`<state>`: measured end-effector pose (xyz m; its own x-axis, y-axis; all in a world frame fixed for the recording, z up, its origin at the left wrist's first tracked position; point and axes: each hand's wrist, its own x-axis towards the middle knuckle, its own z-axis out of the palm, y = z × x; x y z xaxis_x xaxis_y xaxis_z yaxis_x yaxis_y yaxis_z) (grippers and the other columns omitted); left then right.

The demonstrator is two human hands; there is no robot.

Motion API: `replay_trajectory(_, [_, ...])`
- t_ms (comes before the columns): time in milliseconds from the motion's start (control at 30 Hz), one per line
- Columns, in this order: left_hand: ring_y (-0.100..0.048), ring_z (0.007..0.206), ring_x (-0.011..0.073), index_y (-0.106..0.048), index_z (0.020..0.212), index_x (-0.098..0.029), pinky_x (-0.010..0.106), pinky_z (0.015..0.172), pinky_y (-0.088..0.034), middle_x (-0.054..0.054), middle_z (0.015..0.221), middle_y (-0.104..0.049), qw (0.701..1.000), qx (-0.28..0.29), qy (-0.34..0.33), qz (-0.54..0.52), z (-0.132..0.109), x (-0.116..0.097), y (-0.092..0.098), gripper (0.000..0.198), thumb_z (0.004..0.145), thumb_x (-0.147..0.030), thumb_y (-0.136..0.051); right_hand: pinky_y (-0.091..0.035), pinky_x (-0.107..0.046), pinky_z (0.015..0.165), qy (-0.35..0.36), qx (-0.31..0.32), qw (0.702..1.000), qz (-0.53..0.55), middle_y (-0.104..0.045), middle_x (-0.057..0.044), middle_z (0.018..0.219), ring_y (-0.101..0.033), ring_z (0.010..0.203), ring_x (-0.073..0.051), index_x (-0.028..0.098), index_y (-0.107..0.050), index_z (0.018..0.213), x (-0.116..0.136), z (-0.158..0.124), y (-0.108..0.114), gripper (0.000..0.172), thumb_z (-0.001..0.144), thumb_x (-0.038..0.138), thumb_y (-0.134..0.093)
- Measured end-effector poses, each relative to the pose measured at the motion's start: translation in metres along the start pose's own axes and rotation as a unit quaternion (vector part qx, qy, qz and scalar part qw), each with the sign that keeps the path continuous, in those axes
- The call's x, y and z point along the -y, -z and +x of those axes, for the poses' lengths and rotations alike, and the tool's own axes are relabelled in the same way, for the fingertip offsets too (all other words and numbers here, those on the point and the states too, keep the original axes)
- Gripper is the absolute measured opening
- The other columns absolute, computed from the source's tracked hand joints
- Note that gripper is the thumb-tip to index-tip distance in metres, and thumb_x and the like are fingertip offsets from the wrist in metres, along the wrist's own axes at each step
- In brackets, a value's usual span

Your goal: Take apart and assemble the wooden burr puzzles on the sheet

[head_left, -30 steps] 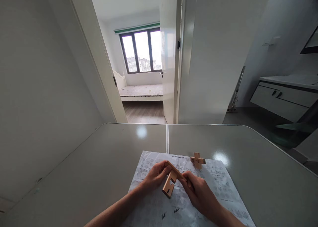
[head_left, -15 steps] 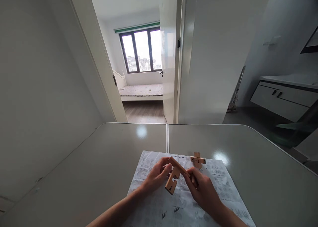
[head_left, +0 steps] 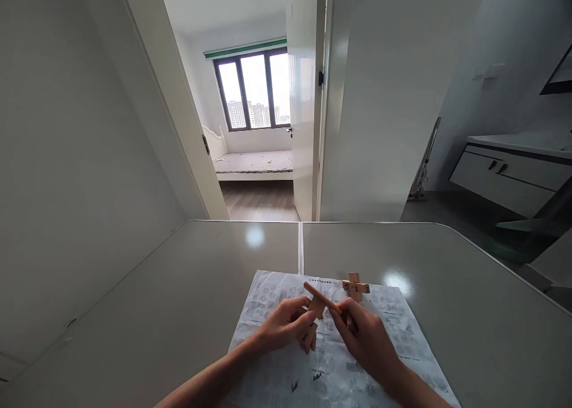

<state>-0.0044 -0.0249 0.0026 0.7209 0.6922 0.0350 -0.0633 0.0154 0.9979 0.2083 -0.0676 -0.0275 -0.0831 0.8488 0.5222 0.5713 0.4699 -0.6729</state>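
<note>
Between my hands are two interlocking wooden puzzle pieces, held above the printed sheet. One is a narrow bar (head_left: 318, 295), slanting down from upper left to lower right. My right hand (head_left: 366, 332) is closed around its lower right end. The other, a notched wooden piece (head_left: 317, 307), meets the bar from below. My left hand (head_left: 286, 324) pinches this notched piece, and its fingers cover the middle and most of the lower end. Whether the two pieces are fully locked together I cannot tell.
A cross-shaped assembly of wooden pieces (head_left: 355, 287) lies at the sheet's far edge, beyond my right hand. The paper sheet (head_left: 384, 366) carries small diagrams and dark marks. It rests on a glossy grey table (head_left: 214, 277) with a centre seam. An open door (head_left: 306, 110) stands beyond.
My left hand has moved down from the bar's upper end onto the notched piece, now covering its notch and number. My right hand keeps its grip on the bar.
</note>
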Motion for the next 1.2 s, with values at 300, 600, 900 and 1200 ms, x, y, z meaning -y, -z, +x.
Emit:
replay_trajectory(300, [-0.058,0.047,0.0126,-0.063,0.1,-0.013,0.025,0.054,-0.05,-0.004,0.053,-0.056,1.0,-0.004,0.003,0.013,-0.001,-0.004,0.0,0.04,0.098,-0.053,-0.061,-0.04,-0.025,0.05,-0.007,-0.011,1.0,-0.002,-0.053,0.004,0.061,-0.048,0.05,-0.014,0.023,-0.061,0.087,-0.001,0.004,0.005,0.026,0.104,0.042,-0.053])
replay_trajectory(600, [-0.055,0.046,0.0117,-0.06,0.097,-0.014,0.023,0.053,-0.048,-0.005,0.052,-0.054,1.0,-0.007,0.008,0.016,0.0,-0.004,-0.001,0.039,0.097,-0.053,-0.061,-0.042,-0.026,0.052,-0.019,-0.022,1.0,0.001,-0.057,0.002,0.065,-0.051,0.052,-0.015,0.022,-0.064,0.092,-0.003,0.006,0.006,0.028,0.104,0.045,-0.053])
replay_trajectory(900, [-0.055,0.045,0.0109,-0.058,0.092,-0.015,0.023,0.051,-0.047,-0.005,0.052,-0.053,1.0,-0.005,0.008,0.019,-0.001,-0.001,0.0,0.041,0.096,-0.056,-0.062,-0.039,-0.027,0.051,-0.054,-0.055,0.997,0.008,-0.056,0.003,0.062,-0.05,0.05,-0.016,0.022,-0.063,0.091,-0.007,0.012,0.01,0.035,0.102,0.054,-0.052])
replay_trajectory(1200, [-0.046,0.036,0.0061,-0.052,0.101,-0.017,0.018,0.039,-0.034,-0.002,0.064,-0.065,0.997,-0.062,-0.013,0.035,0.004,0.001,-0.001,0.039,0.104,-0.056,-0.046,-0.037,-0.025,0.046,-0.143,-0.042,0.985,0.089,-0.049,0.005,0.057,-0.043,0.046,-0.014,0.023,-0.059,0.085,-0.006,0.014,0.012,0.041,0.099,0.061,-0.052])
